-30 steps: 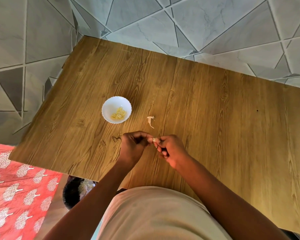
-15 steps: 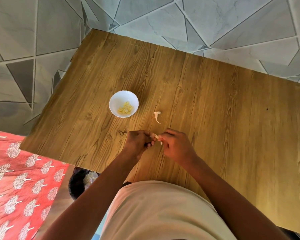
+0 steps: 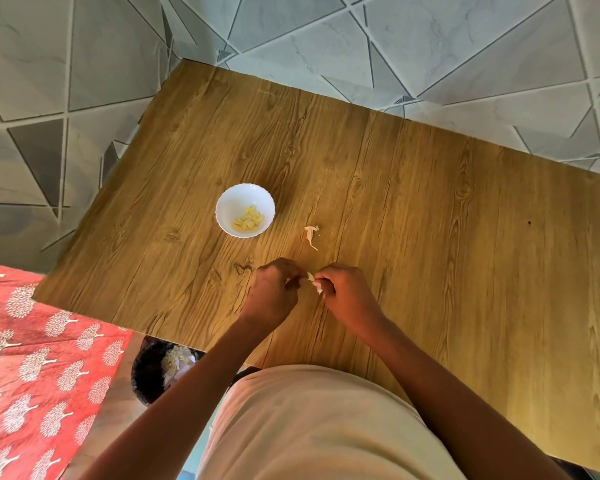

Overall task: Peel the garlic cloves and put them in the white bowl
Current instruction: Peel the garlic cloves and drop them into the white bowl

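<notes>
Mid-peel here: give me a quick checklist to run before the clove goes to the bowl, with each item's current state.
1. Small pale garlic clove held: ok, pinched between the left hand and right hand.
2. Clove fully peeled: not ok, whitish skin hangs at the right fingertips.
3. Round white scalloped bowl upright: ok, peeled yellowish cloves already inside.
4. Path to bowl over the wooden table: ok, nothing between.
5. Loose white skin scrap apart from the bowl: ok.
6. Black bin below the table edge ready for skins: cannot tell, partly hidden.
</notes>
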Action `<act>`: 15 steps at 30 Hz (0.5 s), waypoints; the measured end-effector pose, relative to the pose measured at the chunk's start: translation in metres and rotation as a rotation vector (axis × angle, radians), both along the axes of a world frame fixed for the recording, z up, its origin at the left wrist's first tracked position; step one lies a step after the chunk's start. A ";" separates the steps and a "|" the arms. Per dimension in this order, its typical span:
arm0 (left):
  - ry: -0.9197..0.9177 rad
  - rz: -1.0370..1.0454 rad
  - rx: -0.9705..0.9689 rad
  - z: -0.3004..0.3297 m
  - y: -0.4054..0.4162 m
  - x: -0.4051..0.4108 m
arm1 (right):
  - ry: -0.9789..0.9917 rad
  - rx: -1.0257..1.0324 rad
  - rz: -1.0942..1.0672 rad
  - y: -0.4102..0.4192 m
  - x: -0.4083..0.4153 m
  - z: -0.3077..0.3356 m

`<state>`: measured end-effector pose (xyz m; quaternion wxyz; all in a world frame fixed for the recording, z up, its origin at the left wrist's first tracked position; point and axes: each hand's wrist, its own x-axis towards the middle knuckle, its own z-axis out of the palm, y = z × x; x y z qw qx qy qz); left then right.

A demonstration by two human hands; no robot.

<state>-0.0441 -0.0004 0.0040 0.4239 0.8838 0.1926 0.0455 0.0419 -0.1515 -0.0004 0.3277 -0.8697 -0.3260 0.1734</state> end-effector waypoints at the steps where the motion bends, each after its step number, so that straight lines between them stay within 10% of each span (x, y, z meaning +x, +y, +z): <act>1: -0.014 0.012 -0.014 -0.001 -0.001 0.001 | -0.004 -0.001 0.001 0.000 0.000 -0.001; 15: -0.076 0.054 -0.215 -0.007 -0.001 0.000 | -0.051 -0.054 0.039 -0.002 0.000 -0.004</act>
